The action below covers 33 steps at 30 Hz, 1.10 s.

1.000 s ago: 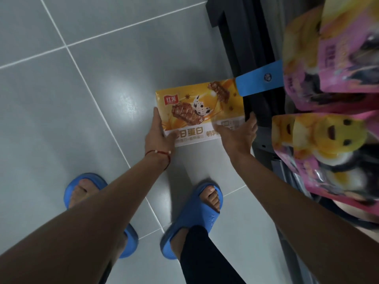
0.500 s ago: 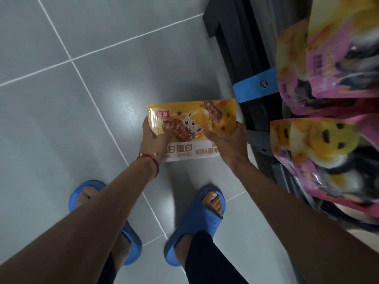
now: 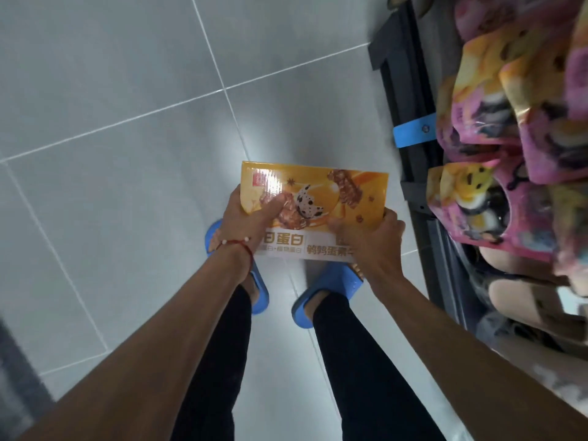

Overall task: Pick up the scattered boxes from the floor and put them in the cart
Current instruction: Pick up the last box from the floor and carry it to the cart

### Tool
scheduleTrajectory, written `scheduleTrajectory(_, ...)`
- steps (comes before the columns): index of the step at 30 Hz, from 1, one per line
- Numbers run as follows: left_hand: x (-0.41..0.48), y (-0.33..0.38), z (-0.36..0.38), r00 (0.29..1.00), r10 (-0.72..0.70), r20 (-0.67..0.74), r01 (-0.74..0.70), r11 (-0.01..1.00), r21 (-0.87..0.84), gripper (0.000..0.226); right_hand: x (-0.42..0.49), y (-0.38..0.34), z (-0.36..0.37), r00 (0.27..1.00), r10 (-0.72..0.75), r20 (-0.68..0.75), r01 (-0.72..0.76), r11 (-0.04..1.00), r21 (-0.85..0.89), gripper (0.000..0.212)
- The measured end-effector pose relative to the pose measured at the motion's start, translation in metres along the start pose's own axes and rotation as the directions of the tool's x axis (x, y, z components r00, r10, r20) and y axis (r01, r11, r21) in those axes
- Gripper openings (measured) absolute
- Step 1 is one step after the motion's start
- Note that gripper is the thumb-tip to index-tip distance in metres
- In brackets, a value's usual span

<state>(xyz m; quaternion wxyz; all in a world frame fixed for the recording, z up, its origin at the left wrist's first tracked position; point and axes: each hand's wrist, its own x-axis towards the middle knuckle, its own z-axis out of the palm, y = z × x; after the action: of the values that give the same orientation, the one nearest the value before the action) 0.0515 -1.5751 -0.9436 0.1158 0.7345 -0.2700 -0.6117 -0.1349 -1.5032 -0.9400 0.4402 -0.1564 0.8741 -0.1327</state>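
Note:
A flat yellow snack box (image 3: pixel 327 189) with a spotted dog picture and a white lower band is held up off the floor, above my feet. My left hand (image 3: pixel 245 218) grips its left edge, thumb across the front. My right hand (image 3: pixel 369 237) grips its lower right corner, thumb on the front too. The box is level and faces me. No cart is recognisable in this view.
A dark shelf rack (image 3: pixel 410 90) with a blue tag (image 3: pixel 413 132) runs along the right. Pink and yellow snack bags (image 3: pixel 496 148) hang off it close to my right arm. Grey tiled floor (image 3: pixel 127 90) spreads to the left. My blue slippers (image 3: pixel 327 291) stand below the box.
Both hands have lifted the box from the floor beside the rack up toward me. Their grip has tightened, thumbs now across the front. My view has risen and shifted left.

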Motion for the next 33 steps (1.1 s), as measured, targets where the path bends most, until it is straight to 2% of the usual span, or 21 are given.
scheduleTrajectory(4,-0.064,0.019,-0.048,0.996,-0.026,-0.083,0.033,0.996,0.077,0.057,-0.071,-0.032,-0.026,0.998,-0.061,0.015,0.061,0.998,-0.001,0.092)
scheduleTrajectory(10,-0.162,0.052,-0.11,0.992,-0.038,-0.12,0.039,0.999,0.001,0.065,-0.167,-0.086,-0.069,0.98,-0.101,0.173,0.078,0.987,0.137,0.077)
scheduleTrajectory(16,-0.264,0.075,-0.167,0.967,0.006,-0.254,-0.01,1.0,-0.013,0.044,-0.261,-0.127,-0.097,0.948,-0.183,0.261,0.156,0.98,0.121,0.08)
scheduleTrajectory(20,-0.322,0.069,-0.189,0.944,0.0,-0.331,-0.059,0.984,-0.169,0.038,-0.305,-0.139,-0.109,0.912,-0.233,0.338,0.216,0.973,0.088,0.097)
scheduleTrajectory(26,-0.39,0.046,-0.186,0.878,-0.106,-0.467,-0.102,0.911,-0.399,0.04,-0.342,-0.144,-0.125,0.82,-0.323,0.473,0.352,0.936,0.029,0.082)
scheduleTrajectory(33,-0.464,0.015,-0.16,0.842,-0.168,-0.513,-0.194,0.793,-0.578,0.041,-0.374,-0.143,-0.16,0.688,-0.401,0.605,0.496,0.868,0.011,0.069)
